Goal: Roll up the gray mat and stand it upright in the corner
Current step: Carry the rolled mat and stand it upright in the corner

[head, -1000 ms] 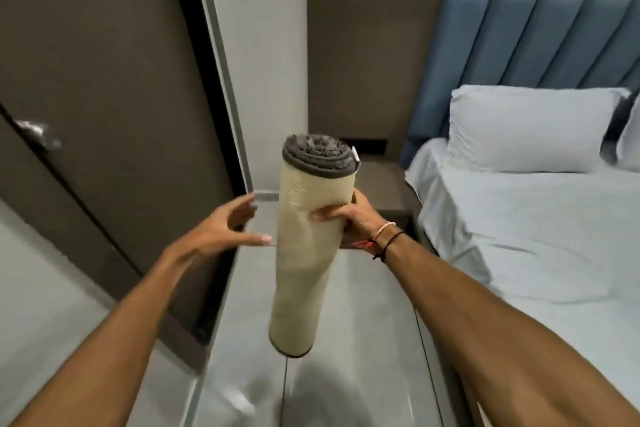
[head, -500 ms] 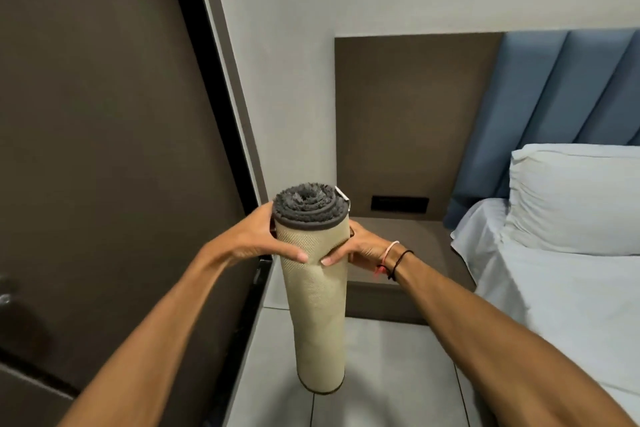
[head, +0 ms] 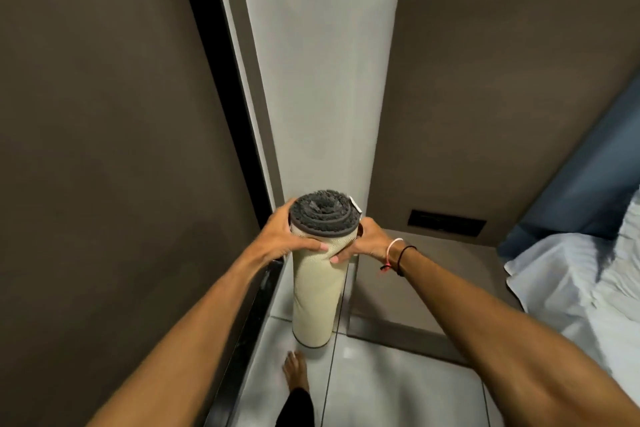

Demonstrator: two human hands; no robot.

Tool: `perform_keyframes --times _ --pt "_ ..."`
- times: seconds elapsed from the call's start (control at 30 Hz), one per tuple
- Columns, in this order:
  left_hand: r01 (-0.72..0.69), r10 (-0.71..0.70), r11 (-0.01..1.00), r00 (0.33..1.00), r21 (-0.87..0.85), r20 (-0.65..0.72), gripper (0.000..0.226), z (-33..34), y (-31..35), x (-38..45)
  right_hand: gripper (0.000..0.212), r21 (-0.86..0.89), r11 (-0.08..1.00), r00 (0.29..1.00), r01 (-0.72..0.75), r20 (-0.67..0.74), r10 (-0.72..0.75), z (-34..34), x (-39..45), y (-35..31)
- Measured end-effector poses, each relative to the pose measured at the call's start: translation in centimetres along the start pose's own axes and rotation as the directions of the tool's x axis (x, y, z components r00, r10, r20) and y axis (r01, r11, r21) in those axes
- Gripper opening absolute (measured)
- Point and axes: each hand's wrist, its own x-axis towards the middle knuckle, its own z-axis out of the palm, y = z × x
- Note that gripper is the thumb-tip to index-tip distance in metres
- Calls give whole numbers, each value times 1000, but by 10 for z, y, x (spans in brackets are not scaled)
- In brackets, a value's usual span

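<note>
The mat (head: 317, 291) is rolled into a tight upright cylinder, cream backing outside and dark gray pile showing as a spiral at its top end. Its lower end sits at or just above the gray floor tiles, near the corner between the white wall and the dark sliding door. My left hand (head: 289, 241) grips the roll's top from the left. My right hand (head: 363, 243) grips it from the right, with bands on the wrist.
A brown bedside ledge (head: 415, 288) stands right of the roll, below a brown wall panel (head: 502, 107). The bed with white sheets (head: 588, 288) lies at the far right. The dark door (head: 104, 166) fills the left. My bare foot (head: 296, 371) stands just before the roll.
I have stepped closer to the corner and lowered the roll toward the floor. My left hand, free a second ago, now grips the roll's top together with the right.
</note>
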Motion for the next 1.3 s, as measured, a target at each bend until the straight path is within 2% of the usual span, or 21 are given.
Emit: perform_keyframes --times 0.13,0.27,0.43,0.6,0.7,0.77,0.87,0.93,1.03,1.07,1.23,1.3 --pt "51 -49 997 999 -64 20 101 -15 -55 83 72 6 995 994 -95 -58 95 -4 86 20" --pt "91 -93 991 996 -100 -14 97 -21 -108 149 68 55 972 970 -229 -73 232 6 163 48" --pt "188 -212 959 972 -213 -99 103 -3 -191 216 71 147 925 919 -351 -139 370 10 237 81" --pt "286 -362 894 915 -344 -180 99 6 -270 269 76 98 926 922 -364 -101 373 28 334 147" --pt "384 -486 835 850 -394 -202 118 3 -310 301 66 82 920 923 -383 11 384 39 392 195" --pt "436 -525 825 827 -361 -202 110 3 -336 316 68 63 929 930 -365 78 360 44 423 220" --pt "456 -570 796 785 -397 -243 98 7 -377 332 73 111 932 934 -344 142 328 49 452 240" --pt "460 -578 797 769 -391 -274 97 7 -393 342 73 147 934 942 -326 130 309 55 464 249" --pt "453 -613 757 741 -471 -272 99 -2 -406 359 69 300 900 948 -316 59 313 67 477 256" --pt "442 -599 768 751 -463 -277 98 -4 -409 365 68 335 891 949 -305 33 312 67 480 255" --pt "423 -552 812 781 -402 -291 91 -15 -423 386 66 358 892 956 -275 4 293 67 494 251" --pt "438 -564 806 774 -398 -289 91 -20 -427 397 67 346 896 957 -278 23 288 63 508 250"
